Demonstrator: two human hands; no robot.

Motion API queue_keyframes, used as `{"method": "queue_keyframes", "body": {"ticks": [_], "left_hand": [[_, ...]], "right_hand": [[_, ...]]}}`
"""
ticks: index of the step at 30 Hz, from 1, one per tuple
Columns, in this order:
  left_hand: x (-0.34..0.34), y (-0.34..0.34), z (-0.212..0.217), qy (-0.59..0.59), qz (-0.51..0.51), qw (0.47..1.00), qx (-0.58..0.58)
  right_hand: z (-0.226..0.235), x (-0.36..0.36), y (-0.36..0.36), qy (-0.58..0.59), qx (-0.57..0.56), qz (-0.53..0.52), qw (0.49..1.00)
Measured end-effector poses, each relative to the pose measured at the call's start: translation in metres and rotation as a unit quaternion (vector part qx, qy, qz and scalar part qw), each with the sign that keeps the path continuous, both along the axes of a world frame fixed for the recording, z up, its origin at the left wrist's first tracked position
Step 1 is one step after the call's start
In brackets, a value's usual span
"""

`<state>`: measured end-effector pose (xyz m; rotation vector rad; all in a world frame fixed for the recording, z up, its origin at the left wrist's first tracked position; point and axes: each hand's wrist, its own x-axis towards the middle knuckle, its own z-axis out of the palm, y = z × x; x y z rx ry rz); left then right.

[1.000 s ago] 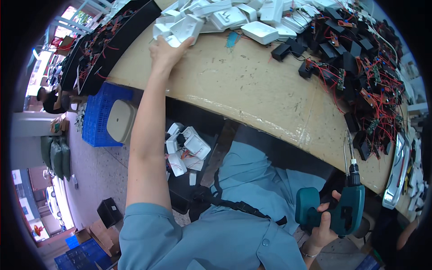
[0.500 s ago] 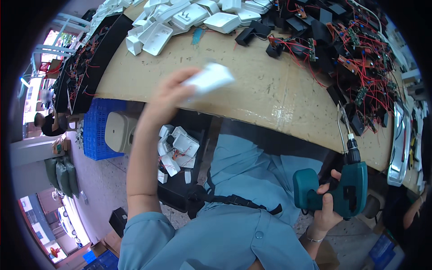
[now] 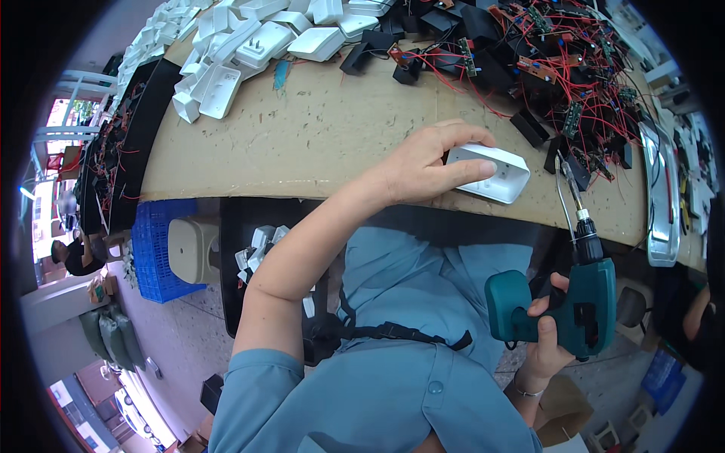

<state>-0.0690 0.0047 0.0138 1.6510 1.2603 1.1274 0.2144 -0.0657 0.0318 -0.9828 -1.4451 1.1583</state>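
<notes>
My left hand (image 3: 438,162) grips a white plastic case half (image 3: 511,180) by its side, thumb over the rim and fingers along the far wall. Its open hollow faces up, just above the table's front edge. In my right hand (image 3: 550,336) is a green pistol-shaped soldering gun (image 3: 596,306), fingers wrapped around its handle. The gun's metal tip and thin side tube point away from me, toward black blocks (image 3: 530,127) at the edge of a heap of red-wired circuit boards (image 3: 572,119).
White case parts (image 3: 220,92) are piled at the far left of the table (image 3: 317,128). A metal tray (image 3: 662,204) lies at the right. Below the table stand a box of white parts (image 3: 260,245), a stool (image 3: 190,248) and a blue crate (image 3: 155,249). Another person (image 3: 79,253) sits far left.
My left hand has swept right and toward me with the white case half, which now sits near the gun. My right hand keeps its hold on the soldering gun. The view has shifted slightly.
</notes>
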Motion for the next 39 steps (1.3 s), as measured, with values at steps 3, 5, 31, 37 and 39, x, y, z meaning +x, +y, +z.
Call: {"method": "queue_keyframes", "body": {"ticks": [3, 5, 31, 37, 39], "left_hand": [[-0.001, -0.001, 0.0, -0.023, 0.0, 1.0, -0.008], [-0.002, -0.001, 0.0, -0.051, -0.004, 0.998, -0.028], [-0.11, -0.003, 0.065, -0.124, 0.285, 0.865, 0.395], [-0.072, -0.038, 0.068, -0.033, 0.186, 0.954, 0.232], [-0.067, -0.034, 0.06, 0.104, 0.156, 0.957, 0.22]], "right_hand": [[0.001, -0.003, 0.001, 0.011, 0.003, 0.006, 1.0], [0.002, -0.005, 0.0, 0.012, 0.007, 0.009, 1.0], [-0.013, -0.032, 0.024, 0.198, -0.093, 0.1, 0.971], [-0.024, -0.047, 0.045, 0.29, -0.138, 0.182, 0.93], [-0.027, -0.057, 0.052, 0.297, -0.151, 0.181, 0.925]]}}
